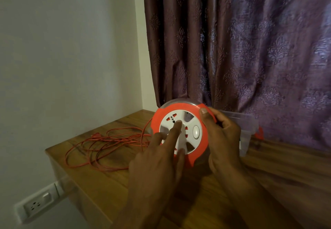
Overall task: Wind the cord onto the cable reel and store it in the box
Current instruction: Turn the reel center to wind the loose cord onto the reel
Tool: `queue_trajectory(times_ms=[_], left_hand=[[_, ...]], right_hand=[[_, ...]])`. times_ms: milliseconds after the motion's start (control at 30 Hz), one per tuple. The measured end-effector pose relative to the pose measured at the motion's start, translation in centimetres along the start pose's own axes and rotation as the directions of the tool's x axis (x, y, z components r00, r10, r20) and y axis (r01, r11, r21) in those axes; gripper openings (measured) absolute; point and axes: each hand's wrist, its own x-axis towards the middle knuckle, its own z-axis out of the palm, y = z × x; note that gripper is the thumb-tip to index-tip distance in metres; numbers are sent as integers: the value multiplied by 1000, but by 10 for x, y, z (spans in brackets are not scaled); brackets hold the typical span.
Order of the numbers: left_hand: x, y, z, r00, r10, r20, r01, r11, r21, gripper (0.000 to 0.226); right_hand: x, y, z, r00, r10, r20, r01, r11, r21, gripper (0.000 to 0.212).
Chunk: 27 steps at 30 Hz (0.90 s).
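- Head view: the cable reel (180, 132), orange-rimmed with a white socket face, is held up on edge above the wooden surface (111, 180), its face turned toward the camera.
- The right hand (223, 135) grips the reel's right rim, thumb hooked over the top of the orange edge and the other fingers curled round behind it.
- The left hand (161, 158) holds nothing; its fingers are stretched out, with one fingertip pressed on the white face near the centre, apparently to turn the inner disc.
- The orange cord (107, 146) lies in loose, overlapping loops on the surface to the left of the reel; one strand runs up to the reel's left edge. Most of it looks unwound, so winding seems barely begun.
- The clear plastic box (245, 130) stands just behind the right hand, against the curtain (250, 40); the reel is not in it yet.
- To wind well, I judge the right hand should keep the rim steady while the left finger turns the face in smooth circles.
- The crossing loops could snag, so tugging them straight first would likely help the cord feed evenly.
- A wall socket (37, 203) sits low on the left; the cord's plug end appears to lie among the loops, not in it.
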Motion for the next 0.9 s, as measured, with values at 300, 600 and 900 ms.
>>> queue_trajectory(times_ms=[300, 600, 900], left_hand=[[20, 3, 16, 999, -16, 51, 10, 994, 110, 60], [24, 7, 15, 997, 34, 71, -44, 989, 140, 74], [40, 8, 20, 979, 200, 47, -204, 972, 114, 29]], right_hand=[[2, -4, 1, 1000, -4, 11, 4, 999, 48, 15], [1, 2, 2, 999, 47, -19, -47, 999, 25, 15], [4, 7, -4, 993, 105, -51, -105, 994, -10, 10]])
